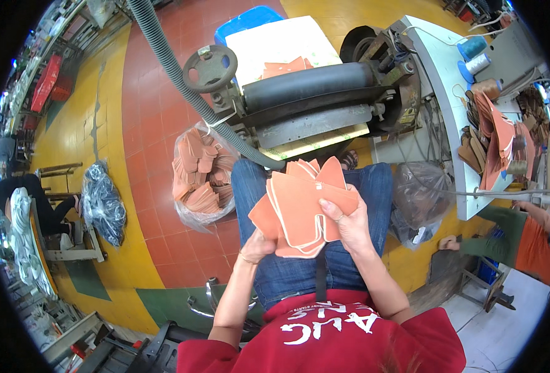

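Observation:
Over my lap I hold a fanned stack of flat orange-tan cut pieces (297,202) with pale edges; they look like leather. My left hand (257,246) grips the stack's lower left edge, fingers partly hidden beneath. My right hand (348,219) clasps the right side, thumb on top. Just beyond my knees stands a machine with a wide dark roller (309,84) and a handwheel (210,68) at its left. More orange pieces (285,66) lie on the white board (287,40) behind the roller.
A clear plastic bag of orange pieces (201,174) sits on the floor at my left. A grey ribbed hose (169,59) runs down to the machine. At right are a dark-filled plastic bag (419,202) and a white table (440,68) with thread spools. Another person (536,248) sits at far right.

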A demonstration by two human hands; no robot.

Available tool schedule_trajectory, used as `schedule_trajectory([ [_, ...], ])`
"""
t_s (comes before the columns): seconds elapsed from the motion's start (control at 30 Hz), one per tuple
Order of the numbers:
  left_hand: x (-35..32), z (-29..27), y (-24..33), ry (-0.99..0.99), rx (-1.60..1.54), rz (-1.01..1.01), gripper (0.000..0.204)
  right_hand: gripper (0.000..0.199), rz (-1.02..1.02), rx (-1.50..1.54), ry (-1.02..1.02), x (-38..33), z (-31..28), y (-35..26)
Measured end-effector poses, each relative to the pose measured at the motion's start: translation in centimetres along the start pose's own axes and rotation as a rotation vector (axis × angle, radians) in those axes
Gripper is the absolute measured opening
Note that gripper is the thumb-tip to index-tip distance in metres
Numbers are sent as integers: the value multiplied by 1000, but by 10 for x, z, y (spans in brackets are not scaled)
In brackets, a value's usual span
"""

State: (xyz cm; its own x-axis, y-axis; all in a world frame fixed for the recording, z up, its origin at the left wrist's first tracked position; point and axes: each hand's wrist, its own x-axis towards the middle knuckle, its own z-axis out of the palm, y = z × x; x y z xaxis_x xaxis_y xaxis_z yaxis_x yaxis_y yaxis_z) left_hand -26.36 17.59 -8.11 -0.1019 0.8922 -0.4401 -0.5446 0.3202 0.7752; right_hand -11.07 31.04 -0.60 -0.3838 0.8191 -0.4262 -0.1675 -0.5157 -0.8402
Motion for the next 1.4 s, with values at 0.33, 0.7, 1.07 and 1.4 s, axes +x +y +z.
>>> schedule_trajectory([
  [0.33,-6,-2,-6,201,-644,45,65,74,-716,-1022,87,-9,20,16],
  [0.7,-17,-20,-10,264,-556,74,64,38,-864,-1200,117,-13,21,48],
  [1.07,-4,-16,-19,269,-574,205,68,23,-685,-859,-55,-8,20,38],
  [1.4,30,27,1,241,-735,317,69,36,-1008,-1050,-269,-10,3,31],
])
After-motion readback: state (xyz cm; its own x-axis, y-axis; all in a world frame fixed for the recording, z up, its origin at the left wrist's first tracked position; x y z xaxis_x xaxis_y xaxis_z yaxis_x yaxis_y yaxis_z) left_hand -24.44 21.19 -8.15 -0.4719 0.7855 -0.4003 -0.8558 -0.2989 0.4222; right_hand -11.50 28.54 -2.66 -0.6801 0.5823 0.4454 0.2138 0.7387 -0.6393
